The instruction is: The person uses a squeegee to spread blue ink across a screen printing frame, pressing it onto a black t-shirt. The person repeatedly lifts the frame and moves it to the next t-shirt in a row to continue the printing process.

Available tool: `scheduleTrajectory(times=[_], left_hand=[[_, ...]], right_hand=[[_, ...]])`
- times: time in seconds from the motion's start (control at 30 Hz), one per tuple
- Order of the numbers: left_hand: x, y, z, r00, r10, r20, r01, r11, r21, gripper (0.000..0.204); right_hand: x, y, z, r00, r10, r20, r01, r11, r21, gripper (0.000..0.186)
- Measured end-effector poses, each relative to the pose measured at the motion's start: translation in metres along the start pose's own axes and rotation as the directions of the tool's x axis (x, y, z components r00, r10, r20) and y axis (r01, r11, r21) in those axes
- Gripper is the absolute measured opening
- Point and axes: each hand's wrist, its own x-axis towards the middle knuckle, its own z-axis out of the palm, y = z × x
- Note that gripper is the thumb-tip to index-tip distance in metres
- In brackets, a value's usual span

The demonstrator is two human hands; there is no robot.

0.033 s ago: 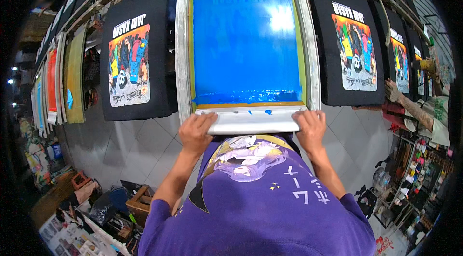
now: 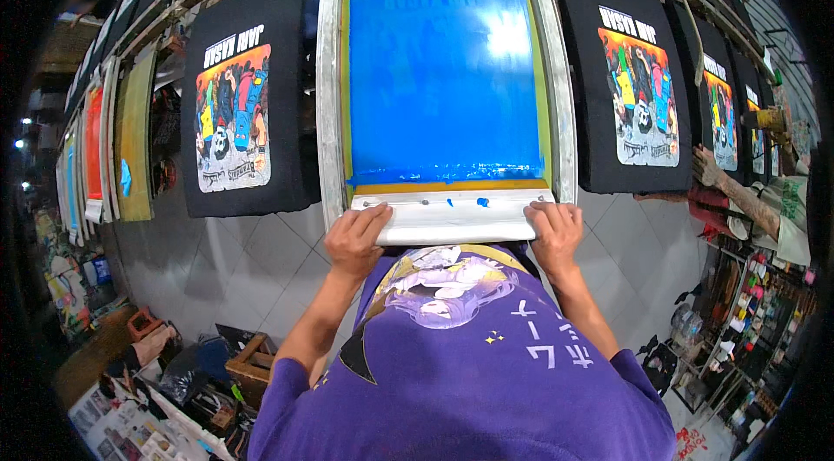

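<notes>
Your left hand (image 2: 354,239) and right hand (image 2: 554,233) grip the squeegee (image 2: 452,216) at the screen's (image 2: 447,79) six o'clock edge; the pull looks finished, so lift cleanly.

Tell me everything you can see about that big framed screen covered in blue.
The screen is a tall rectangle in a pale, metal-looking frame. Its mesh is yellow-green at the margins and coated over most of its face in glossy blue ink that catches a bright glare. Faint reversed lettering shows near the top. It lies between black printed shirts. A wide whitish squeegee, dotted with blue, rests across its near end, held by the left hand and right hand.
</notes>
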Motion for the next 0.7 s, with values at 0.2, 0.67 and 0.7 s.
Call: scheduleTrajectory(times=[0.2, 0.67, 0.7], left_hand=[[0.019, 0.001, -0.020, 0.998, 0.010, 0.069, -0.009, 1.000, -0.015, 0.050], [0.009, 0.003, -0.012, 1.000, 0.003, -0.010, -0.003, 1.000, -0.010, 0.043], [0.004, 0.002, -0.003, 1.000, -0.004, -0.029, 0.003, 1.000, -0.006, 0.043]], right_hand=[[0.030, 0.005, -0.018, 0.995, -0.024, 0.094, 0.025, 1.000, -0.008, 0.021], [0.015, -0.004, -0.018, 0.996, 0.012, 0.093, -0.012, 1.000, -0.007, 0.021], [0.011, -0.001, -0.007, 0.999, 0.015, 0.034, -0.016, 1.000, 0.022, 0.022]])
